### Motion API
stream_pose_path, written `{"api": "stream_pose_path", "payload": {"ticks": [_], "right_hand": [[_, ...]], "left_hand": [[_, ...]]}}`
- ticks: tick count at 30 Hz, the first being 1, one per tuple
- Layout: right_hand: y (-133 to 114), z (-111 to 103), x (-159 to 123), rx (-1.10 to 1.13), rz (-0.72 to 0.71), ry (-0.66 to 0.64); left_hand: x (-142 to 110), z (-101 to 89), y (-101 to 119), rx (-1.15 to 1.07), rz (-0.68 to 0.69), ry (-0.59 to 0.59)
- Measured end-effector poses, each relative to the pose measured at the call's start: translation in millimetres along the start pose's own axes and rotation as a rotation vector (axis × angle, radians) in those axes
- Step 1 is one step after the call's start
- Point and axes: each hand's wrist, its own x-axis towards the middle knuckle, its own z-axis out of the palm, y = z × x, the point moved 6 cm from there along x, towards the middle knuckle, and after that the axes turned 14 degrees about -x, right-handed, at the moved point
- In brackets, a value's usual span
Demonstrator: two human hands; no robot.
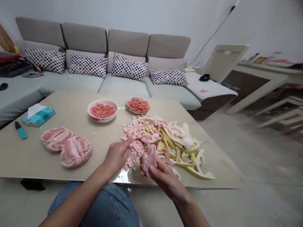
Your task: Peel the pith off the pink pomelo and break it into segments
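Observation:
My right hand is closed around a pale pink pomelo segment, with the thumb on its near side. My left hand is to the left of it, index finger stretched out over torn pink membrane; I see nothing held in it. Behind and right of the hands, the membrane merges into a heap of yellow-green pomelo peel. Two peeled pomelo pieces lie together on the left. Peeled pink pulp fills a white bowl and a dark-rimmed dish farther back.
Everything lies on a glossy beige table. At its left are a blue tissue pack and a knife with a teal handle. A grey sofa with checked cushions stands behind. My knee is at the front edge.

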Motion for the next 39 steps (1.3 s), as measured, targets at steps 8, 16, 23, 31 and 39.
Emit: {"api": "stream_pose_path", "payload": {"ticks": [8, 16, 23, 31, 39], "right_hand": [[-9.9, 7.8, 43.0, -0.710, 0.084, 0.051], [-5.2, 120.7, 183.6, -1.331, -0.079, -0.124], [2.6, 173.0, 234.5, -1.492, -0.034, -0.047], [17.4, 157.0, 243.4, -1.500, -0.068, -0.088], [12.9, 160.1, 261.7, -1.410, -0.135, -0.026]], "left_hand": [[-68.4, -43.0, -14.3, -0.035, -0.075, 0.177], [-174.8, -115.9, -62.4, -0.324, -0.432, 0.646], [-204.0, -160.4, -115.5, -0.403, -0.506, 0.928], [-179.2, -141.8, -138.2, -0.764, -0.731, 0.774], [-150.5, -140.7, -132.9, -0.730, -0.714, 0.744]]}}
